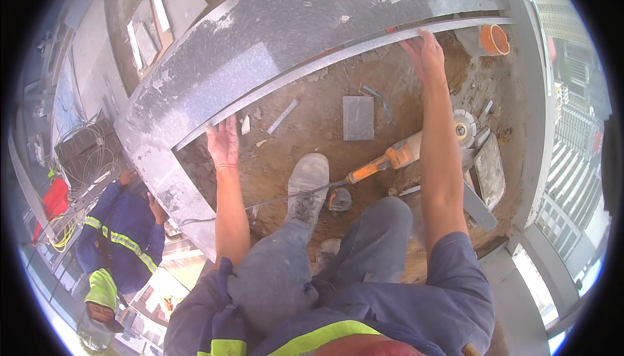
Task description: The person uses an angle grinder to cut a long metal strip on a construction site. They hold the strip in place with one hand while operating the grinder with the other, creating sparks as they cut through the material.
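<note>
A long, thin grey stone strip [312, 65] runs along the inner edge of a wide, dusty stone slab [260, 70]. Near the strip's left end, my left hand [223, 143] grips its lower edge with the fingertips. Toward the other end, my right hand [426, 59] holds the strip, fingers over its edge and thumb spread to the side. Below them on the soil lies an orange and grey angle grinder [390, 158], its round disc [464, 128] to the right of my right forearm. The grinder's cord trails left across my shoe.
A square grey tile [358, 118] lies on the soil between my arms. An orange cup-like container [495, 40] sits at the far right corner. Stone offcuts [489, 172] lie beside the right wall. At left, a co-worker [123, 239] in a reflective-striped jacket touches the slab's edge.
</note>
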Demonstrator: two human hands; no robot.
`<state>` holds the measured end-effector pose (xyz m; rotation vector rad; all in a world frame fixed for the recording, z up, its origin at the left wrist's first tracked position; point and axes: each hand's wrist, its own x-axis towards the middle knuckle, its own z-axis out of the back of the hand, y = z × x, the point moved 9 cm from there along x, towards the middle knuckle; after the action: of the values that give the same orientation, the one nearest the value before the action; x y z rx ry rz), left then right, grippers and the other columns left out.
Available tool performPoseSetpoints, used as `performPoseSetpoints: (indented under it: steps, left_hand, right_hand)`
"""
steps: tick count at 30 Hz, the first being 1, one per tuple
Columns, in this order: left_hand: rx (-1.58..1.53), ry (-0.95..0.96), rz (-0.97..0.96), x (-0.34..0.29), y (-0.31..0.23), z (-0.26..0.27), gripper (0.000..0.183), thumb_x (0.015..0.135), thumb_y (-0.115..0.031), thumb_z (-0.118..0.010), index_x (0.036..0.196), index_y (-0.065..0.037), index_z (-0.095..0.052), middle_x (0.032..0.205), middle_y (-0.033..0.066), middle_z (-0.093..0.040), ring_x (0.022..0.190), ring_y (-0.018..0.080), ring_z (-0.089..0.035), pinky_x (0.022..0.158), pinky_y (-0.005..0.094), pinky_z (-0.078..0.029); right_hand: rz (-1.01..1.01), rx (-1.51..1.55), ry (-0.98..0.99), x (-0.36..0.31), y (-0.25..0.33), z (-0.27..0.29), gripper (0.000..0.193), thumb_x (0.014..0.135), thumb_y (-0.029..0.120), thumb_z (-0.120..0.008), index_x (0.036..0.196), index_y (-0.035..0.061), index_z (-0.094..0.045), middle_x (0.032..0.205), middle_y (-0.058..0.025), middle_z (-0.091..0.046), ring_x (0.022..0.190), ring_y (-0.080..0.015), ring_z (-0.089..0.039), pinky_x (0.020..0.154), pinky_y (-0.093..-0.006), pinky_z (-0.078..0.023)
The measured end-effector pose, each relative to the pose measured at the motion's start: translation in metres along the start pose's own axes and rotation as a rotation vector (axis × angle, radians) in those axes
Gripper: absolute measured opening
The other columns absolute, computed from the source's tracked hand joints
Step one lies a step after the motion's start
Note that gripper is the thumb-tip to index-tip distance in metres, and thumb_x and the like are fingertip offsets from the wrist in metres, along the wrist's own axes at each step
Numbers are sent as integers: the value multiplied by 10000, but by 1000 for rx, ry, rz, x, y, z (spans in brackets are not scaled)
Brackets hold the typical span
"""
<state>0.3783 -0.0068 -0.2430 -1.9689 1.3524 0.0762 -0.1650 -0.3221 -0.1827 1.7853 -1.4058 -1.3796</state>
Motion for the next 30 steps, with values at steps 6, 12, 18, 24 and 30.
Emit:
performPoseSetpoints:
  steps: [6, 12, 18, 24, 30]
  left_hand:
    - [38, -77, -5, -2, -1, 7, 809, 924, -391, -857, 1584, -125, -471, 1673, 183, -388, 1563, 390, -408, 1304, 516, -436]
    - [113, -44, -10, 2, -8, 4, 902, 896, -441, -866, 1613, -112, -428, 1651, 186, -418, 1555, 385, -415, 1308, 518, -430]
    - [67, -113, 13, 6, -3, 6, 999, 889, -451, -868, 1600, 9, -339, 1644, 217, -387, 1568, 394, -377, 1311, 534, -424]
    - [48, -168, 62, 17, -13, 32, 1294, 835, -472, -903, 1650, 59, -49, 1715, 273, -177, 1588, 447, -304, 1309, 555, -417]
    - [25, -184, 50, 21, -18, 34, 1470, 781, -468, -939, 1665, 35, 123, 1729, 283, -134, 1596, 431, -294, 1311, 560, -409]
  right_hand:
    - [-23, -20, -49, -16, 12, -16, 575, 1102, 189, -613, 1500, -168, -404, 1519, -298, -531, 1426, -432, -553, 1218, -546, -500]
    - [-17, -8, 10, -6, 5, -1, 651, 1097, 246, -675, 1559, -115, -390, 1548, -261, -499, 1397, -433, -575, 1171, -533, -551]
    - [22, -29, -11, -11, 12, -7, 806, 1082, 319, -719, 1610, -133, -310, 1634, -289, -397, 1406, -456, -559, 1157, -538, -572]
    - [-76, -79, -251, 12, -5, 2, 948, 1080, 368, -692, 1685, -83, -117, 1670, -335, -333, 1463, -559, -458, 1149, -594, -524]
    - [-135, 66, -177, 12, -16, 3, 1065, 1048, 244, -750, 1725, -27, 25, 1731, -307, -262, 1519, -542, -401, 1185, -594, -497]
